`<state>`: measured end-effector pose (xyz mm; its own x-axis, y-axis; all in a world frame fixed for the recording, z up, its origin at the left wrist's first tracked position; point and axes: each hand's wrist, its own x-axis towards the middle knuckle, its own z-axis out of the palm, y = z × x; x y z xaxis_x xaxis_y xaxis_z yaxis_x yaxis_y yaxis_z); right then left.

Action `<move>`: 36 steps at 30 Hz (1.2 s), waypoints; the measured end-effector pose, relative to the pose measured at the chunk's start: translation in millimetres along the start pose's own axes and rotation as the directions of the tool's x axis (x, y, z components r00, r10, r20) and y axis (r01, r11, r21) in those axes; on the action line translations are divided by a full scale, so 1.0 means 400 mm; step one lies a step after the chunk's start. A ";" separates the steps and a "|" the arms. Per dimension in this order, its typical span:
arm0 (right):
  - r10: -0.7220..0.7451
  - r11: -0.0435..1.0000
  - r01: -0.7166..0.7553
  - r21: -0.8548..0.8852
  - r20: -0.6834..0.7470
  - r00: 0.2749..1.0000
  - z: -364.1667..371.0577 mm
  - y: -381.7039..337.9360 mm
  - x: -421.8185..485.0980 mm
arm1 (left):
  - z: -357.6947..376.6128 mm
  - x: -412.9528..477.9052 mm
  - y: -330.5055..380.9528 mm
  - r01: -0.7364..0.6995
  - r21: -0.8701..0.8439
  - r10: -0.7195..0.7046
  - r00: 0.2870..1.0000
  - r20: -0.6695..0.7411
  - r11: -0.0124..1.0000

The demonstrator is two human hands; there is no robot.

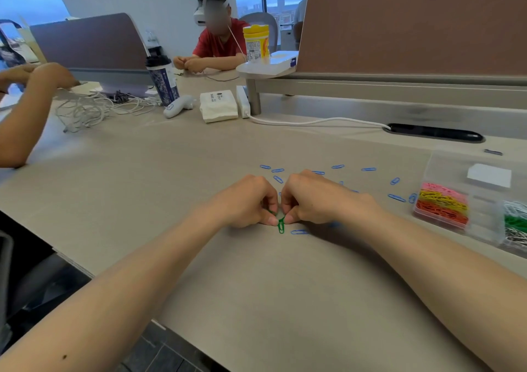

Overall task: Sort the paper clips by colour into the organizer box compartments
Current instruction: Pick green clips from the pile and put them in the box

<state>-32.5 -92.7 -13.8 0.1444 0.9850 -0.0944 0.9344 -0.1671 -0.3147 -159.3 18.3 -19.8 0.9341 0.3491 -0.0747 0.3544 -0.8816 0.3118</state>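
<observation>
Two bare forearms reach in from the near edge of the desk (256, 300) and meet at its middle. The left hand (245, 203) and the right hand (310, 200) are both curled, fingertips together, and pinch one green paper clip (281, 225) between them. The clip's lower loop hangs just above the desktop. A further trace of green wire shows at the left fingers; whether it is a second clip cannot be told. Around and beyond the hands lie blue paper clips (368, 169), at least twelve, scattered singly, some partly hidden by the right hand and wrist. To the right stands the clear organizer box (445, 166). Three of its compartments hold pink clips (443, 188), yellow clips (445, 200) and red clips (442, 215). At the frame edge lie white clips (514, 207), green clips (514, 223) and more pale clips below. Farther back are a white cable (313, 121) running to a dark cable slot (436, 132), a white packet (218, 106), a dark tumbler (162, 82), tangled cords (85, 110) and a yellow canister (256, 43). One person in a red shirt (216, 43) sits opposite; another person's arm (25, 115) enters at left.
</observation>
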 end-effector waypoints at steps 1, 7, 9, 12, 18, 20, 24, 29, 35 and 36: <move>0.004 1.000 -0.004 -0.006 -0.001 1.000 0.001 0.001 0.000 | 0.000 -0.001 0.000 -0.005 0.004 0.005 1.000 0.001 1.000; 0.015 0.999 -0.015 -0.046 -0.001 1.000 -0.008 0.011 -0.014 | 0.008 -0.009 0.001 0.007 0.032 -0.007 1.000 -0.019 0.999; 0.018 0.999 -0.018 -0.051 0.005 1.000 -0.010 0.011 -0.016 | 0.009 -0.011 0.002 0.008 0.040 -0.008 1.000 -0.019 0.999; 0.024 0.999 -0.024 -0.044 0.014 1.000 -0.015 0.014 -0.022 | 0.010 -0.013 0.004 0.027 0.032 -0.026 0.999 -0.023 0.999; 0.026 0.999 -0.025 -0.033 0.022 0.999 -0.019 0.019 -0.032 | 0.012 -0.014 0.012 0.094 0.004 -0.094 0.995 -0.031 0.996; 0.036 0.999 -0.036 -0.015 0.019 0.999 -0.016 0.021 -0.032 | 0.009 -0.015 0.014 0.112 -0.008 -0.112 0.993 -0.033 0.994; 0.066 0.996 -0.066 0.053 0.005 0.998 -0.016 0.033 -0.037 | 0.006 -0.020 0.018 0.119 -0.028 -0.120 0.991 -0.055 0.993; 0.084 0.990 -0.079 0.115 -0.035 0.996 -0.022 0.049 -0.048 | 0.002 -0.021 0.027 0.085 -0.155 -0.098 0.992 -0.079 0.984; 0.118 0.978 -0.097 0.183 -0.109 0.987 -0.054 0.073 -0.074 | -0.017 -0.001 0.040 0.044 -0.238 -0.082 0.985 -0.150 0.970; 0.122 0.976 -0.098 0.194 -0.120 0.985 -0.064 0.079 -0.082 | -0.025 0.007 0.046 0.030 -0.257 -0.078 0.981 -0.176 0.966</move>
<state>0.7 -129.2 3.5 0.2957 0.9551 -0.0185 0.8347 -0.2678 -0.4812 -150.7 6.4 -4.8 0.8815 0.4670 0.0692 0.3598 -0.7594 0.5421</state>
